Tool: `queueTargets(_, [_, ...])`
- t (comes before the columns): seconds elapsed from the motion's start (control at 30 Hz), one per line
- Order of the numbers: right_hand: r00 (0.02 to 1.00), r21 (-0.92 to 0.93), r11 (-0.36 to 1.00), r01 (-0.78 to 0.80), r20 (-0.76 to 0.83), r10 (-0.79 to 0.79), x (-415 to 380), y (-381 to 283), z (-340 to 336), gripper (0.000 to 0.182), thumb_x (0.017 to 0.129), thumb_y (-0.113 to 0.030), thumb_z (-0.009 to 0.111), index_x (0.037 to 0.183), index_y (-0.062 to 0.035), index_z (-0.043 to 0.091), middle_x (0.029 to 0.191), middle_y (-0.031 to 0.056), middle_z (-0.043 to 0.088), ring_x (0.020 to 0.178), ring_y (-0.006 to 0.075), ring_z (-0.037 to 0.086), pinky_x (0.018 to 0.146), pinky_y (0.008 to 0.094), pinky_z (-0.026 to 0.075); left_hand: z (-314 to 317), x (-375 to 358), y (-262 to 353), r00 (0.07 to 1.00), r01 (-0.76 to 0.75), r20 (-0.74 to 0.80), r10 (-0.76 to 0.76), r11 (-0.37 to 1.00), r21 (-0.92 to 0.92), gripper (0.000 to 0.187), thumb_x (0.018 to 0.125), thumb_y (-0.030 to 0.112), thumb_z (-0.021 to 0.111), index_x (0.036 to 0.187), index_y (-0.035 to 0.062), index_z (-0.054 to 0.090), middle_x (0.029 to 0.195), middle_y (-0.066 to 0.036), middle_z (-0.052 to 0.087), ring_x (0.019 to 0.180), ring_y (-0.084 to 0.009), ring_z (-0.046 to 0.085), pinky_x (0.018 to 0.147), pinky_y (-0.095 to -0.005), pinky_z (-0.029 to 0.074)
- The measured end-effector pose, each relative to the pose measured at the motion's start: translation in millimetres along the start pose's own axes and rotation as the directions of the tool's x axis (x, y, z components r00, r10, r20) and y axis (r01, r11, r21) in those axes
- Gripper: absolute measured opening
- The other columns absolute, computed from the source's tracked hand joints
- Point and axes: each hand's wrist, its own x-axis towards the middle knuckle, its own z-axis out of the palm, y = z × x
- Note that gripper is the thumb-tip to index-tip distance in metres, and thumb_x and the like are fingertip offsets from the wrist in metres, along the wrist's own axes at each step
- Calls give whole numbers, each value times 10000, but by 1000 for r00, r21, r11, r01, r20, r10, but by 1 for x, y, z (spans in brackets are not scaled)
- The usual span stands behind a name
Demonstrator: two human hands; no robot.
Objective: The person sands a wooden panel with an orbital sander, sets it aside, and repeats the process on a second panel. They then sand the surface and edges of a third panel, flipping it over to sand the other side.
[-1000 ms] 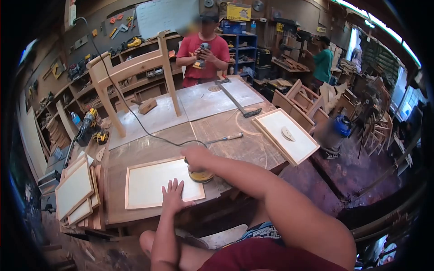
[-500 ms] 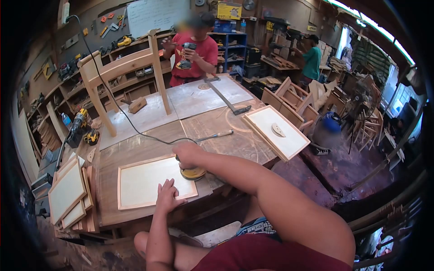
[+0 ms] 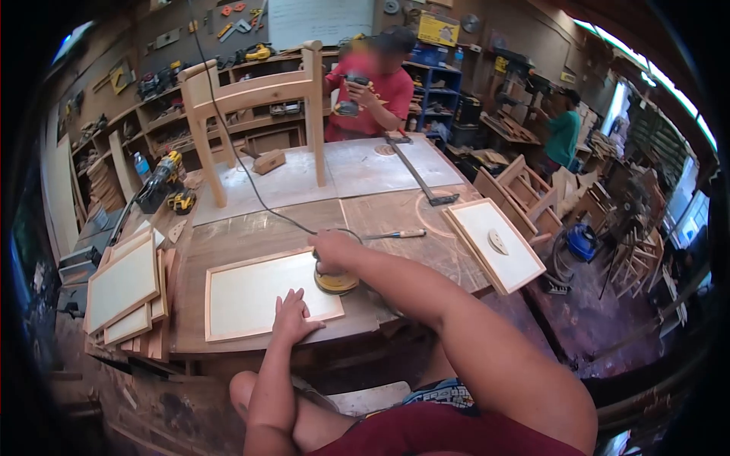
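Right hand [image 3: 336,251]: wrapped around the sander [image 3: 337,284], seemingly to steer it.
Left hand [image 3: 293,315]: loosely spread on the framed panel [image 3: 251,296], probably bracing it.
Framed panel: flat at the desk's [image 3: 236,235] near edge, apparently for reach.
Cord [image 3: 262,202]: behind the framed panel, perhaps for clearance.

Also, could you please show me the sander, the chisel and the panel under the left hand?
Sander [image 3: 337,284]: head view, on its yellow part.
Chisel [image 3: 405,234]: head view, on its handle.
Panel [image 3: 257,295]: head view, on its pale face.
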Motion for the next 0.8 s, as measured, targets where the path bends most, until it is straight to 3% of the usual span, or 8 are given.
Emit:
queueTargets(0.33, [998, 1, 1000, -10, -57, 10, -1, 8, 11, 603, 777, -313, 812, 1300, -93, 607, 1298, 206, 616, 1194, 389, 627, 973, 482, 552, -5, 4, -1, 999, -3, 49, 4, 1000, -9, 501, 699, 453, 908, 804, 93, 576, 1629, -207, 397, 1566, -379, 248, 1273, -554, 114])
queueTargets(0.47, [999, -48, 999, 18, -47, -20, 1, -5, 11, 577, 794, -327, 797, 1285, -88, 611, 1262, 204, 630, 1164, 394, 639, 974, 486, 550, -3, 13, -3, 999, 14, 48, -10, 995, -95, 476, 740, 455, 882, 822, 92, 586, 1629, -210, 394, 1568, -381, 242, 1273, -559, 105])
queueTargets(0.63, [1000, -23, 1000, -4, 1, 4, 8, -2, 11, 558, 800, -331, 767, 1274, -75, 623, 1274, 219, 635, 1186, 403, 631, 993, 480, 539, 2, 18, -1, 1000, 28, 10, -27, 995, -96, 465, 753, 412, 877, 837, 92, 549, 1605, -199, 431, 1553, -374, 284, 1267, -571, 130])
queueTargets(0.73, [997, -71, 997, 11, -69, -16, 4, 4, 14, 544, 807, -331, 744, 1274, -77, 632, 1271, 218, 646, 1168, 403, 645, 993, 487, 537, 10, 18, -8, 999, -31, -44, 30, 999, -16, 475, 784, 414, 853, 892, 94, 518, 1581, -196, 461, 1543, -383, 298, 1259, -583, 149])
queueTargets(0.8, [996, -104, 994, 14, -84, -23, 6, 6, 19, 549, 818, -347, 737, 1283, -77, 627, 1273, 210, 645, 1167, 398, 647, 990, 483, 540, 9, 16, -7, 996, -42, -86, 36, 997, -65, 499, 797, 451, 843, 915, 89, 519, 1560, -202, 480, 1531, -392, 320, 1255, -566, 166])
